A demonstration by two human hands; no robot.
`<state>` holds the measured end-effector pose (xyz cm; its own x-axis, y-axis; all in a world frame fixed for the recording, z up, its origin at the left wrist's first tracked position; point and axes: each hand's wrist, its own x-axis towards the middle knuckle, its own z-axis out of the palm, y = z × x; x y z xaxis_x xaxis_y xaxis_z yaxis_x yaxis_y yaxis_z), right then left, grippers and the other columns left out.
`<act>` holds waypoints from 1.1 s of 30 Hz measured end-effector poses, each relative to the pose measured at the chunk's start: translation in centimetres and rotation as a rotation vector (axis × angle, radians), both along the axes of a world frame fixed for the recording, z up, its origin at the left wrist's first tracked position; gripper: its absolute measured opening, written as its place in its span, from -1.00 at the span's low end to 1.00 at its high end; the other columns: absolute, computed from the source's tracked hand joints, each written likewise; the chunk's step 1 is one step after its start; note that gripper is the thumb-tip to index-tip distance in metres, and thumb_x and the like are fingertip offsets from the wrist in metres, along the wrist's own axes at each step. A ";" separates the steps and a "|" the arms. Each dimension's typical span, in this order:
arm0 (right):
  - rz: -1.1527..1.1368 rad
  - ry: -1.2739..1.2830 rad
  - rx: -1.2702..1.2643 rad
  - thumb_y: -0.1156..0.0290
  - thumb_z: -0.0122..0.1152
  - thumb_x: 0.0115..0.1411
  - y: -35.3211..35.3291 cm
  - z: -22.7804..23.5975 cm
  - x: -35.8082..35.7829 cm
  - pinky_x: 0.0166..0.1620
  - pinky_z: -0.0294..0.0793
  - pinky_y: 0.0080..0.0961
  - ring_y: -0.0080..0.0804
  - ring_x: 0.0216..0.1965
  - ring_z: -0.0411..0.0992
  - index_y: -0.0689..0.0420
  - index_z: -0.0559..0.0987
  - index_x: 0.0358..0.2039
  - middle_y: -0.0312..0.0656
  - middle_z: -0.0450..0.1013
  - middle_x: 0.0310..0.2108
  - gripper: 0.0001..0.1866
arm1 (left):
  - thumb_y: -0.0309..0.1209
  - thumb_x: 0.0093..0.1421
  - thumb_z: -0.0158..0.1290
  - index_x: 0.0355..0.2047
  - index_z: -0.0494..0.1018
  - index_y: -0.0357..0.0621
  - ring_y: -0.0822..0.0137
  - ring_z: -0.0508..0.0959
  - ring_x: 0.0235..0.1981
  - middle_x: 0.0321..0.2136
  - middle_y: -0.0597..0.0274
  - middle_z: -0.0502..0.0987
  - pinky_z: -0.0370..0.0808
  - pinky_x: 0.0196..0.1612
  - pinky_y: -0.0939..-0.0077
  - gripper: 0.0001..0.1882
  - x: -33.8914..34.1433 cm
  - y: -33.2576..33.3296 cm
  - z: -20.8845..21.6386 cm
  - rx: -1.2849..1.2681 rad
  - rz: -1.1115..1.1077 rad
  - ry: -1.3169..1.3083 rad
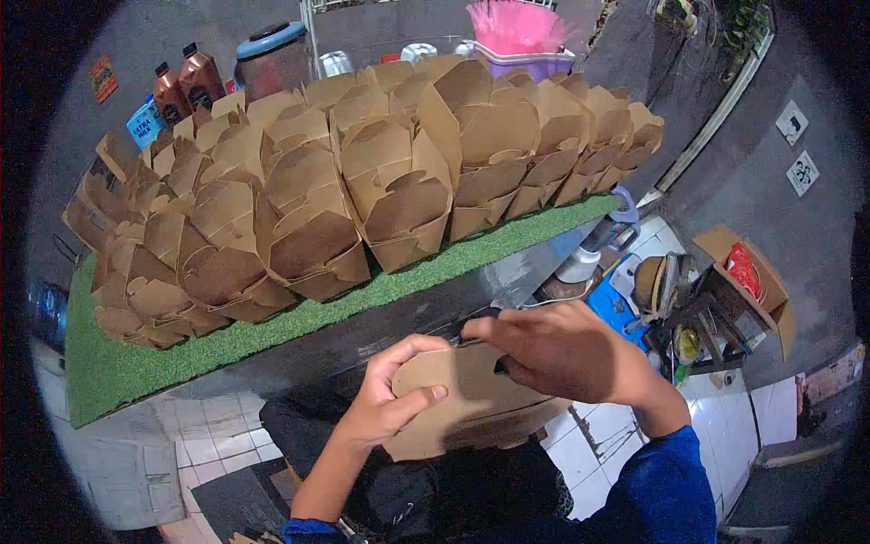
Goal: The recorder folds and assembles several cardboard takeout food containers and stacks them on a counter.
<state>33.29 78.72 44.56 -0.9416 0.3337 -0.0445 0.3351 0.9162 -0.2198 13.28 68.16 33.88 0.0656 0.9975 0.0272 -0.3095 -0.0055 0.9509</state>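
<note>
My left hand (399, 390) grips a brown cardboard food box (453, 399) by its left edge, with the thumb on the near face and the fingers behind. The box is held over my lap, and it looks partly flattened. At its upper right, my right hand (562, 349) is curled round a small black object (480, 326). Only bits of this object show between the fingers, so its kind is hidden. The right fingers touch or lie very close to the box's top edge; I cannot tell which.
Rows of open brown boxes (403, 199) fill a counter covered in green artificial grass (335, 308). Behind them stand brown bottles (199, 77), a blue-lidded container (272, 59) and a pink basin (517, 27). At right, an open carton (770, 313) and assorted items sit above white tiles (716, 426).
</note>
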 end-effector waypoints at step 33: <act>-0.252 0.321 0.180 0.53 0.09 -0.04 3.0 5.6 1.6 -0.28 0.39 -0.16 0.10 -0.26 0.42 0.21 0.33 -0.16 0.03 0.41 -0.33 -0.63 | 0.11 -0.04 0.24 0.25 0.03 -0.18 0.14 0.13 0.29 0.24 0.04 0.14 0.21 0.21 0.10 0.02 -6.6 -6.2 -5.6 0.267 0.603 0.121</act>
<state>34.91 81.77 50.18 -0.7863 0.5306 0.3164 0.4939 0.8476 -0.1941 6.70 61.94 28.25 -0.4830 0.8207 0.3052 -0.0703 -0.3837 0.9208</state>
